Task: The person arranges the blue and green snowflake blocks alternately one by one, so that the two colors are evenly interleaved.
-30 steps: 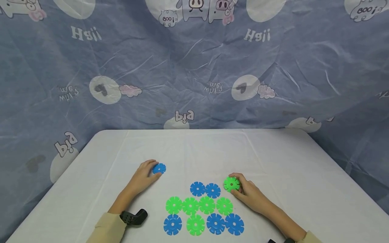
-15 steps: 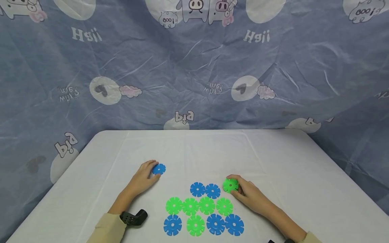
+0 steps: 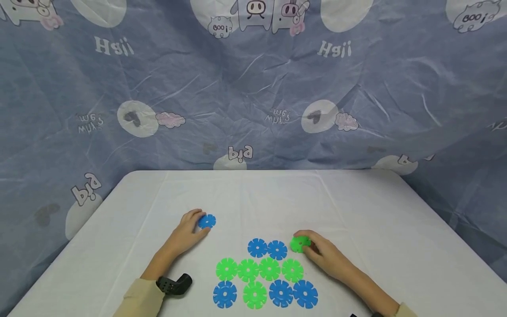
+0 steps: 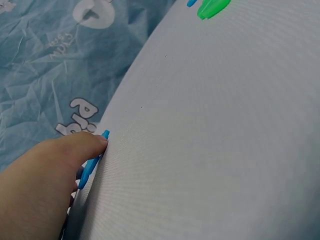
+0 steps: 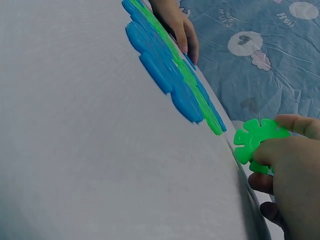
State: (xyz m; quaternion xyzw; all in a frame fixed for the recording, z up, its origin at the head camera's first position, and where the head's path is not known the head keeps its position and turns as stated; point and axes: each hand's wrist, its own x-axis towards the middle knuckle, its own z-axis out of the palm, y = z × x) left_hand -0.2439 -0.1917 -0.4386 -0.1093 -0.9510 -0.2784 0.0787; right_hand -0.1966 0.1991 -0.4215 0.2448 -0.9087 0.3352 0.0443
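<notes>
A green disc (image 3: 296,245) is pinched in the right hand (image 3: 324,253), a blue disc (image 3: 211,219) in the left hand (image 3: 187,231). Beyond both grips, white tabletop (image 3: 253,193) stretches to its far edge, before a backdrop (image 3: 222,88) reading "Hgii" and "BOO".

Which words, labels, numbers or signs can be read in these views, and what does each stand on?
"BOO", with an i-like mark after it: in white printed clouds, top of the blue cloth backdrop.
"Hgii", last letters uncertain: twice on that cloth.
"pig", seemingly, in flipped letters: low on the cloth.
Two-line flipped lettering, mid-cloth: too small to read surely.
Blue discs and green discs: no text visible.
</notes>
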